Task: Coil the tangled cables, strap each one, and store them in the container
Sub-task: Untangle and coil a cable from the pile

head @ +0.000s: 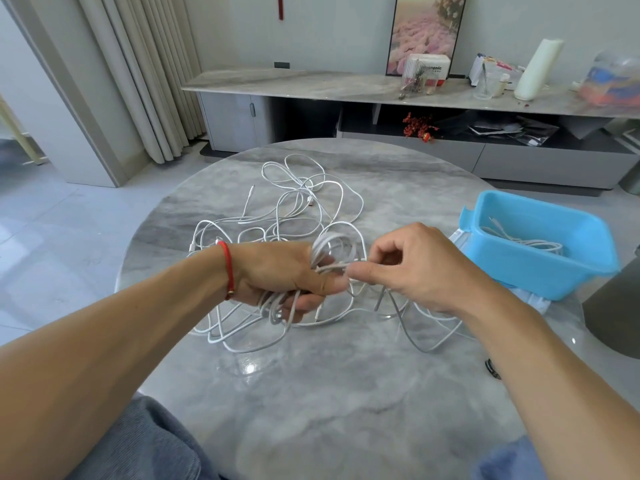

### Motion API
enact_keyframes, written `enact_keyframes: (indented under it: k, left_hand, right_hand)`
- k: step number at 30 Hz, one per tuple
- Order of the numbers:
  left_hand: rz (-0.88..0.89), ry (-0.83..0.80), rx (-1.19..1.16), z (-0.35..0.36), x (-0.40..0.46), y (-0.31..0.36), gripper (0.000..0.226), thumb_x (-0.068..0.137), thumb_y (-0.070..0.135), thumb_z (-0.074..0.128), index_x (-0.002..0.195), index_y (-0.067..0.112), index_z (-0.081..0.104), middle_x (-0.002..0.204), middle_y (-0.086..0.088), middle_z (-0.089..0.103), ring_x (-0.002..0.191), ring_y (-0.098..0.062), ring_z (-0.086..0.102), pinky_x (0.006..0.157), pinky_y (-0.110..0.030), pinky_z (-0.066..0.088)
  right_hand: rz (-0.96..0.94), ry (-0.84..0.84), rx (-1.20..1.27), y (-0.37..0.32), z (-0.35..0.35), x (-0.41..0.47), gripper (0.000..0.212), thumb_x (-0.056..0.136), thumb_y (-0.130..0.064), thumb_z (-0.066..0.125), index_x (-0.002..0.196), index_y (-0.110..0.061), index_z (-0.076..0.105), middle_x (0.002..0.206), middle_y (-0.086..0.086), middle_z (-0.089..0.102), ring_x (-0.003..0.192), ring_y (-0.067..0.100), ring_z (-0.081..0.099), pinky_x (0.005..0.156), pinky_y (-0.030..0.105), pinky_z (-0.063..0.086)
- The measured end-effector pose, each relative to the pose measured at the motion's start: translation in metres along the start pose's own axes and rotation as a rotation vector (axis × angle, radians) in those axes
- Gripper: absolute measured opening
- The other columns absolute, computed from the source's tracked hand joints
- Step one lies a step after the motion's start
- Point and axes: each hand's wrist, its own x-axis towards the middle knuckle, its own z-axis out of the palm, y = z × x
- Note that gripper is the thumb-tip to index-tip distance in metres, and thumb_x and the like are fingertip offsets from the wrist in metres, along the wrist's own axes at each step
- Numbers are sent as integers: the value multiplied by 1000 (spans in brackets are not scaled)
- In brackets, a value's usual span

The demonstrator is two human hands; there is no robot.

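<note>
The left hand (pixel 277 275), a red cord bracelet (pixel 228 268) on its wrist, is gripping a bundle of white cable loops (pixel 332 251) just above a round grey marble table (pixel 311 393), fingers curled under the bundle and the thumb pressing across the top. The right hand (pixel 412 268) is meeting it from the other side, thumb and forefinger pinching a strand that is crossing the coil at the left thumb tip; its other fingers are curling loosely behind. Slack from the held cable is drooping below both hands and lying in wide curves on the tabletop. Beyond the hands, the rest of the tangled white cables (pixel 298 199) is sprawling across the middle of the table, with a plug end sticking out on the left side of the heap. Near the table's right edge a blue plastic container (pixel 540 265) is sitting, well apart from the tangle, and a pale cable (pixel 523 239) is already lying inside it; whether that one is strapped is hard to tell from here. Something clear, possibly a lid or wrapper, is showing under the container's near edge. A small dark ring-like object (pixel 492 368) is lying on the table by the right forearm. Behind the table, a long low cabinet (pixel 311 84) is running along the wall.
</note>
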Motion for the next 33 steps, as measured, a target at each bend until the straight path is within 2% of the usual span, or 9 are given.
enact_keyframes:
  k: [3,7,12,15,18,20,25,30,33]
  left_hand:
    - [146,20,-127,-13,-12,8,41,103,29,47,66,12,49,44,0,42,58,-26,67,56,-32,53]
    - [239,193,-312,-18,-14,9,34,101,41,46,77,17,47,49,0,40,51,-24,60,49,-29,47]
    - [241,363,-295,-10,0,0,41,98,47,50,98,10,68,83,-19,70,53,-24,65,45,-25,47]
    - [296,312,-380,-2,5,6,38,98,49,47,81,22,66,125,-15,68,56,-19,62,54,-28,42]
    - [357,291,-596,6,11,17,33,101,45,47,80,20,48,90,-4,69,48,-15,53,48,-26,46]
    - [411,332,-654,4,9,25,34,103,42,46,77,21,45,64,0,48,43,-14,45,45,-24,45]
    - [536,655,-749,-36,-23,30,30,100,40,54,77,23,42,54,7,33,37,-10,37,39,-21,38]
    - [471,1117,-488,-55,-22,10,35,101,37,57,72,22,44,51,8,38,41,-9,36,45,-25,40]
    - [305,1110,107,-52,-19,-2,34,101,41,54,77,16,54,59,2,54,40,-7,46,39,-25,40]
  right_hand:
    - [44,-65,45,12,-4,0,38,86,-57,73,68,-24,69,61,0,62,57,10,50,63,36,46]
    - [72,-126,139,16,-3,1,30,99,-41,64,75,-26,73,79,-8,75,85,20,69,91,48,52]
    - [39,-84,161,10,7,4,31,105,-31,55,80,-24,74,55,-9,58,62,14,63,78,48,57]
    - [50,-86,152,6,15,7,33,104,-33,54,80,-22,74,50,-12,53,51,6,58,70,42,58]
    - [31,-131,213,2,20,8,45,101,-53,54,73,-22,73,53,-9,55,48,2,49,60,24,46]
    - [9,-156,205,3,23,5,55,98,-61,54,68,-19,71,60,-4,65,50,5,50,57,17,42]
    - [92,-179,233,23,14,2,40,103,-40,59,73,-17,73,84,14,73,87,42,63,92,58,48]
    - [35,-95,258,24,4,6,21,102,-29,63,85,-24,75,74,-2,76,83,30,69,87,51,51]
    - [-86,77,158,13,3,8,22,101,-33,64,82,-29,76,75,-16,73,79,3,68,80,27,48]
